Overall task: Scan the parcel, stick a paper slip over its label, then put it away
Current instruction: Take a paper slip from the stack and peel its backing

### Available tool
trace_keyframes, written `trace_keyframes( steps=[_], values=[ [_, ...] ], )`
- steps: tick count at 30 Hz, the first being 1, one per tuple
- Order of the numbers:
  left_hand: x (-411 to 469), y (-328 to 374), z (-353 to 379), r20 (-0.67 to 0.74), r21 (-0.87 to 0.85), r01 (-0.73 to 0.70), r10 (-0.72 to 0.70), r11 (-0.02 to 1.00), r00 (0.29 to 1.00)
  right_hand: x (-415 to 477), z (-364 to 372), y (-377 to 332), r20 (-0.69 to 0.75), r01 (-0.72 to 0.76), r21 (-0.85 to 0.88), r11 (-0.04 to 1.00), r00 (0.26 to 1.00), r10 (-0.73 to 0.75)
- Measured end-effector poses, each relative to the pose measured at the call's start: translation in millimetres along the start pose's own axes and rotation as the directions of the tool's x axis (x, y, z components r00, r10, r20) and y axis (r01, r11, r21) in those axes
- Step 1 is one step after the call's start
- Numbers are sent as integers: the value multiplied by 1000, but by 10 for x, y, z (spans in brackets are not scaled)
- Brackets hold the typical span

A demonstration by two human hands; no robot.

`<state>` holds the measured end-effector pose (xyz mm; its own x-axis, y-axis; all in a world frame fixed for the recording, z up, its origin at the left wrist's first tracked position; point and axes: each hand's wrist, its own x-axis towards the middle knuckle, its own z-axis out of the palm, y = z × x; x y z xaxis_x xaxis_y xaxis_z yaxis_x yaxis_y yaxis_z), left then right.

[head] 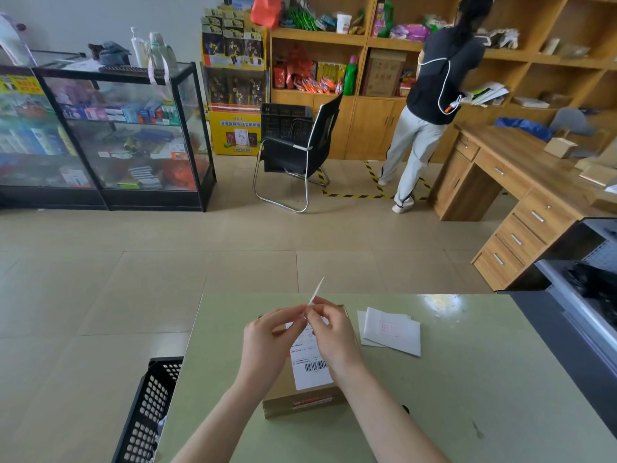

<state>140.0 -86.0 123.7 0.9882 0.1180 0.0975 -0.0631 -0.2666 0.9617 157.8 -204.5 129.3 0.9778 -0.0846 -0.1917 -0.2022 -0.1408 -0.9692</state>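
Both hands, left hand (267,339) & right hand (330,332), pinch paper slip (316,290) above parcel (305,392) on table (467,379).

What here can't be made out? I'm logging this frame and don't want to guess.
Head view only:
- Parcel label: print too small; its top hidden by both hands.
- Paper slip: seen edge-on between left hand and right hand, faces unreadable.
- Black crate: cut by the bottom edge, contents unclear.
- Stamped papers: red mark blurred.
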Motion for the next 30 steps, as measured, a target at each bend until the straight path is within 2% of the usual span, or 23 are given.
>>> trace_keyframes(
  steps=[8,14,22,30],
  values=[
    [31,46,-30,43,-216,216,-211,952,976,-13,-43,-2,20,38,-122,992,999,-36],
    [72,17,-29,56,-293,324,-322,900,945,-34,-51,7,34,77,-177,981,997,-72],
    [91,42,-28,52,-278,374,-375,885,926,-20,-26,28,23,105,-171,980,994,-103],
    [112,80,-57,2,-49,282,-282,958,959,33,-64,148,38,136,-240,961,991,-130]
  ],
)
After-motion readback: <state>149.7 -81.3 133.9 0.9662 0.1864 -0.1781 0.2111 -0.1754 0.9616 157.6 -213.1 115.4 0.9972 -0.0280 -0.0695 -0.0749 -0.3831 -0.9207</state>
